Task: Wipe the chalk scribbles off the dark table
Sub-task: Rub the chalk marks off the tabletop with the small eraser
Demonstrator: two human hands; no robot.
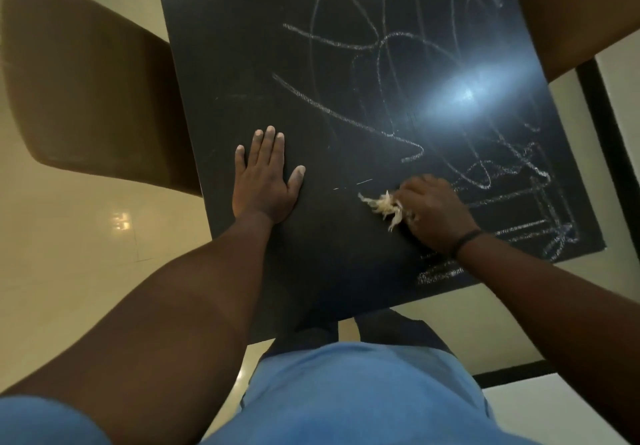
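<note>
The dark table carries white chalk scribbles over its middle and right side, dense near the right front corner. Its left part and the area in front of me look mostly free of chalk. My left hand lies flat on the table with straight, spread fingers. My right hand grips a crumpled pale tissue and presses it on the surface beside the scribbles. Part of the tissue sticks out to the left of the fingers.
A brown chair stands at the table's left side and another brown chair at the far right. A bright light glare sits on the tabletop. The floor is pale tile. A black frame runs right of the table.
</note>
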